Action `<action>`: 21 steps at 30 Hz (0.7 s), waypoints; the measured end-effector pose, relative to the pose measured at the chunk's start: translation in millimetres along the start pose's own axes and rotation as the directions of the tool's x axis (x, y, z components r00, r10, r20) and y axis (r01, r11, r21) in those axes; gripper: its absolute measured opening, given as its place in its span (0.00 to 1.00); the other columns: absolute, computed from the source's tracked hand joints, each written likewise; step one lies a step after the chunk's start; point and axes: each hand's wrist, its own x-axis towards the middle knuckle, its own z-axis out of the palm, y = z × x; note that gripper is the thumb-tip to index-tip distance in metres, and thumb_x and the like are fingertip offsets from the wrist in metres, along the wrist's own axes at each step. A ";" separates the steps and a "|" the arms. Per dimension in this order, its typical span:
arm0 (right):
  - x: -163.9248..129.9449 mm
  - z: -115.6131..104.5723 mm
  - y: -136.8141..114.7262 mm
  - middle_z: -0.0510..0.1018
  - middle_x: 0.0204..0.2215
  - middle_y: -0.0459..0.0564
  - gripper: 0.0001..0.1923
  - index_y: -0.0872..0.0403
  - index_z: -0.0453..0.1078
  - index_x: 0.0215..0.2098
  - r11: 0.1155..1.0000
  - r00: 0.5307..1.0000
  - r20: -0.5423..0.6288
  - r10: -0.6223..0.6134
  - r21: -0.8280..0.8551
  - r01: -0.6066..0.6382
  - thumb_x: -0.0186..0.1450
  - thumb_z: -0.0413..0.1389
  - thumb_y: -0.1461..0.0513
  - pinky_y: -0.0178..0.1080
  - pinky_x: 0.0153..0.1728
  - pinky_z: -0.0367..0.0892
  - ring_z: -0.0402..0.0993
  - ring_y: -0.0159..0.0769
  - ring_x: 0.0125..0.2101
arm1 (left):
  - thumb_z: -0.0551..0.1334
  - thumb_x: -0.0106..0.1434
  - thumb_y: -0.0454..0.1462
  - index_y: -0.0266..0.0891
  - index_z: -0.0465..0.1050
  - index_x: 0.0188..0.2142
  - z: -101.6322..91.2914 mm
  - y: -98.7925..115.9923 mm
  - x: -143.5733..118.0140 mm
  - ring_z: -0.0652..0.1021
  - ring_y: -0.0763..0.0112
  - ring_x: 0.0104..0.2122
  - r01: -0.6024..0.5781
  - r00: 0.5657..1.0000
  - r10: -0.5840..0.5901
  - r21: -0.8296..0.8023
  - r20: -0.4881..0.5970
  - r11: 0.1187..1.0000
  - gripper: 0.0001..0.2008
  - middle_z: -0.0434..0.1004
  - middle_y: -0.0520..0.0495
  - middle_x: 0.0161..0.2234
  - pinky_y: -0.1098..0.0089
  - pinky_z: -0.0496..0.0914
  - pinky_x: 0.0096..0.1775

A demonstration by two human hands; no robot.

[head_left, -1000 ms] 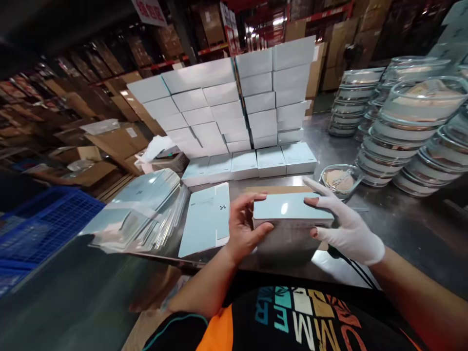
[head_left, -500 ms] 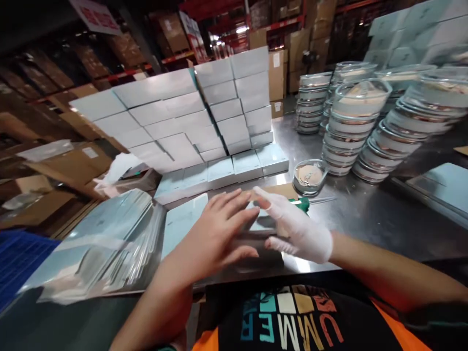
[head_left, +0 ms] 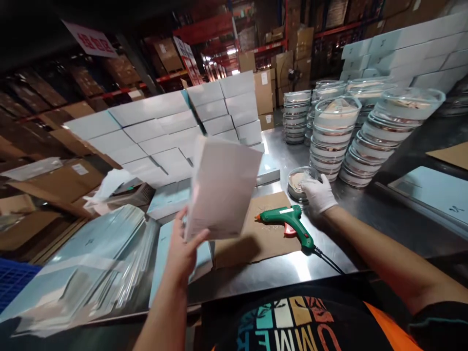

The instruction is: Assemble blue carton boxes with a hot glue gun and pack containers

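A flat white box (head_left: 226, 185), smeared by motion, is held upright above the table by my left hand (head_left: 184, 256), thumb on its near face and fingers at its lower left edge. My right hand (head_left: 319, 195), in a white glove with bare fingertips hidden from here, has its fingers curled at the right rim of a low round clear container (head_left: 295, 191) with pale beige contents. Between my hands a green glue gun (head_left: 281, 217) lies on a brown cardboard sheet (head_left: 234, 254), nozzle pointing left. Light-blue boxes (head_left: 163, 243) sit under and beside my left hand.
Stacked white boxes (head_left: 153, 126) form a wall at the back. Tall stacks of round clear containers (head_left: 332, 136) stand behind my right hand. Flattened light-blue sheets (head_left: 106, 243) lie at left, more light-blue boards (head_left: 435, 190) at right. The gun's black cable (head_left: 331, 262) runs off the cardboard.
My hands have moved apart. The left has lifted the white box; the right has gone right to the round container. The glue gun and cardboard have come into plain view.
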 end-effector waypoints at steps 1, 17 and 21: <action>2.6 -5.5 0.8 0.87 0.48 0.61 0.13 0.52 0.78 0.39 1.000 1.000 -0.020 0.000 -0.005 0.000 0.73 0.51 0.66 0.71 0.74 0.40 0.75 0.57 0.60 | 0.83 0.47 0.51 0.45 0.65 0.69 7.7 -11.4 -7.2 0.82 0.48 0.54 0.109 0.994 -0.108 -0.018 0.033 0.994 0.53 0.79 0.40 0.58 0.53 0.78 0.56; 10.0 -35.0 -17.2 0.86 0.44 0.62 0.13 0.52 0.79 0.40 0.968 0.968 -0.242 0.071 0.252 -0.008 0.73 0.54 0.55 0.55 0.56 0.70 0.78 0.51 0.48 | 0.80 0.46 0.39 0.46 0.63 0.69 29.7 -65.1 -40.2 0.79 0.50 0.55 0.283 0.953 -0.260 -0.153 0.153 0.947 0.52 0.76 0.41 0.61 0.59 0.76 0.52; -2.6 -112.8 -47.9 0.86 0.52 0.58 0.23 0.47 0.80 0.55 0.900 0.868 -0.479 0.131 0.425 0.099 0.76 0.53 0.44 0.57 0.52 0.76 0.83 0.53 0.50 | 0.79 0.46 0.37 0.45 0.61 0.69 29.6 -67.2 -42.0 0.80 0.53 0.54 0.304 0.947 -0.278 -0.174 0.159 0.937 0.52 0.77 0.42 0.59 0.60 0.75 0.53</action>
